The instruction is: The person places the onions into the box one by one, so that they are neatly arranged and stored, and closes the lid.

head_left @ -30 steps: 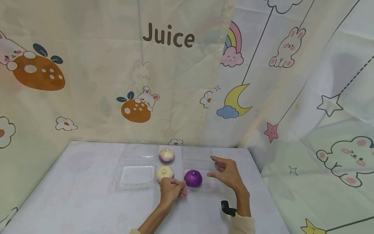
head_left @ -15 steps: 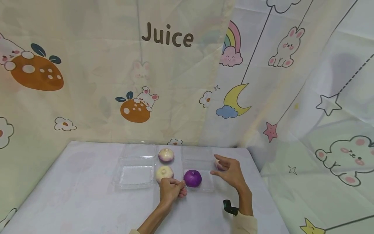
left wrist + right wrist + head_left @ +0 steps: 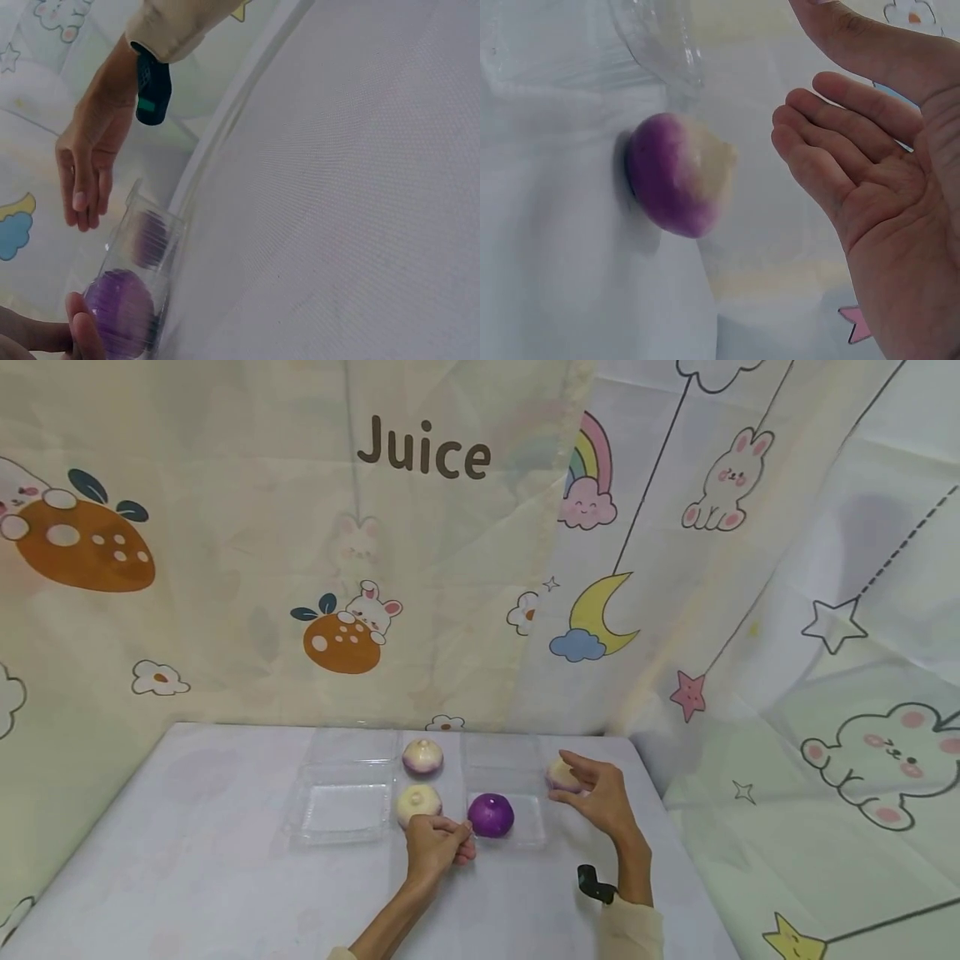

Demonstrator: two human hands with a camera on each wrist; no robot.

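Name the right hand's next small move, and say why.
Probably lower the right hand around the purple-and-white vegetable nearest it: the hand is open and close by, but the right wrist view shows a gap between them, so it holds nothing yet.

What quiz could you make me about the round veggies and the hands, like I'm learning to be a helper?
1. How many round vegetables show in the head view?
2. True or false: the purple-topped vegetable sits in the left clear box.
3. Which hand is nearer the rightmost vegetable in the head view?

Key:
1. Four.
2. False; it sits in the right clear box.
3. The person's right hand.
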